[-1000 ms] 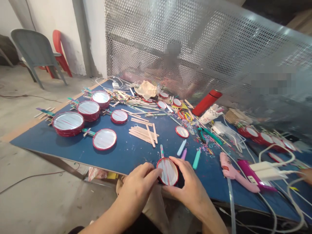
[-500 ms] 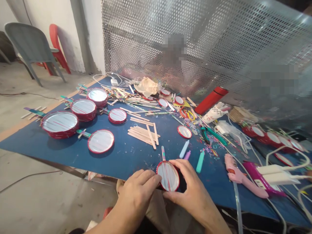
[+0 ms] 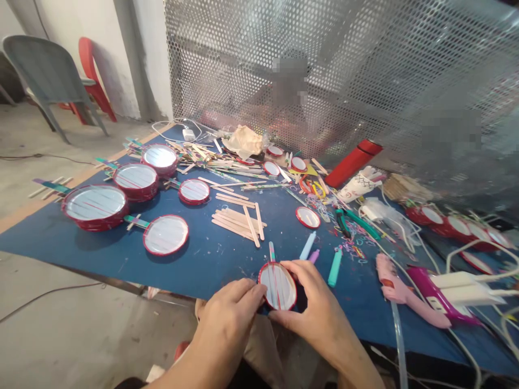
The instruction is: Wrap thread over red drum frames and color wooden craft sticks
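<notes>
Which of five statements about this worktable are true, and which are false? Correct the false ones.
1. The left hand and right hand both touch a round red-rimmed piece. True.
2. Its neck points toward the person. False: the neck points away.
3. The glue gun is green. False: the glue gun is pink.
4. Pale wooden sticks lie on the blue tabletop. True.
5. The bottle near the mesh panel is white. False: the bottle near the mesh panel is red.
</notes>
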A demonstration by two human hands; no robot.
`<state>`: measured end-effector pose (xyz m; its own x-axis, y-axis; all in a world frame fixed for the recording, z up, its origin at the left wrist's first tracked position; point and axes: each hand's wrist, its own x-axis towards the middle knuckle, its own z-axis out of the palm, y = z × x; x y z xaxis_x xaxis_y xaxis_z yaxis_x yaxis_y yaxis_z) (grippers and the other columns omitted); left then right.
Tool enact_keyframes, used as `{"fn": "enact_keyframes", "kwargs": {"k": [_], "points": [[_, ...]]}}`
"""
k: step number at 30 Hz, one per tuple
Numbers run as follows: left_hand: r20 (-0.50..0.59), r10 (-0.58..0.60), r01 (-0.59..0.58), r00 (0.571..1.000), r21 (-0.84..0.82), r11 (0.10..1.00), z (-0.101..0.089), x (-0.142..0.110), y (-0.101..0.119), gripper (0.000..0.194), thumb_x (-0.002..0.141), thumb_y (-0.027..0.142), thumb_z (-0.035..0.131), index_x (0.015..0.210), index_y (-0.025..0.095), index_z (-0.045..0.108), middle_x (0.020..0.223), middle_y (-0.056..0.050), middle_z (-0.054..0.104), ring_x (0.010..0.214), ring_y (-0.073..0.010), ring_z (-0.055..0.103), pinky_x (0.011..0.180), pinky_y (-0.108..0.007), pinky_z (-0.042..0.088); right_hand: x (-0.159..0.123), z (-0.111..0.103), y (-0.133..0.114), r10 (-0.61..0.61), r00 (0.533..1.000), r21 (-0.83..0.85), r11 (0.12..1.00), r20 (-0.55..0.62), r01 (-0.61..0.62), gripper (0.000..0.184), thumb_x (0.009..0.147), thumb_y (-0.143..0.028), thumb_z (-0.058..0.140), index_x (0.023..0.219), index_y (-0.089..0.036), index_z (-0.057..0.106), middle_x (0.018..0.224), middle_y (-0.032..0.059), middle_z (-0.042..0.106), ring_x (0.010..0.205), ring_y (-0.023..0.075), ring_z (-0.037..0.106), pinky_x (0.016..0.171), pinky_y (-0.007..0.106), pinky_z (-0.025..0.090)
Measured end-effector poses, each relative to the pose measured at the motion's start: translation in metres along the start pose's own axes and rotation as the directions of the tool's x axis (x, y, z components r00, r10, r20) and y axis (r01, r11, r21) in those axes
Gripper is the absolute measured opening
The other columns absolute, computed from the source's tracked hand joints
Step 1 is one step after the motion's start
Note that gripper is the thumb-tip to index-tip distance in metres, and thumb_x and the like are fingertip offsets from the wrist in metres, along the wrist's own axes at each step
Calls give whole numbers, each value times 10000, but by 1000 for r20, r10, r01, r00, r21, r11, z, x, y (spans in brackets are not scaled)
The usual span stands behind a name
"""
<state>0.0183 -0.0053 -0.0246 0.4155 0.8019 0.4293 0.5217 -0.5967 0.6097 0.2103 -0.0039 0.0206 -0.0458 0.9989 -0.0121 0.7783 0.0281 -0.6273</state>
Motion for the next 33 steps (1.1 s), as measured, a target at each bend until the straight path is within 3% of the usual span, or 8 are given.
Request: {"fn": "enact_keyframes", "kwargs": {"k": [5,14,20,33], "points": [[-18,-12,11,1000,-21,1000,1,0,1,294,957,34,443,1075,177,670,960,-83,750,813,-204,720,711,-296,600,2,0,1,0,1000,-5,1000,13,0,638,564,-153,828,1158,-212,602,1180,73,607,1150,286,578,996,447,474],[67,-106,110,992,-55,992,-2,1,5,284,984,72,431,947,183,689,965,-82,706,809,-185,687,748,-278,575,6,-2,-2,-7,999,-92,996,43,11,641,540,-164,868,1126,-202,610,1144,61,611,1106,276,595,957,424,489],[138,-137,139,981,-11,990,-4,4,5,300,984,89,414,907,180,689,920,-64,660,773,-171,667,692,-254,537,8,-7,-9,29,996,-171,985,87,-14,658,528,-180,912,1117,-197,618,1126,58,625,1098,279,593,930,414,489],[283,-266,222,922,179,958,-20,15,17,281,972,94,458,903,209,705,913,-31,606,752,-154,634,656,-226,474,5,-8,-13,52,995,-162,986,82,-38,639,568,-260,924,1133,-188,636,1134,62,617,1110,273,590,941,405,480]]}}
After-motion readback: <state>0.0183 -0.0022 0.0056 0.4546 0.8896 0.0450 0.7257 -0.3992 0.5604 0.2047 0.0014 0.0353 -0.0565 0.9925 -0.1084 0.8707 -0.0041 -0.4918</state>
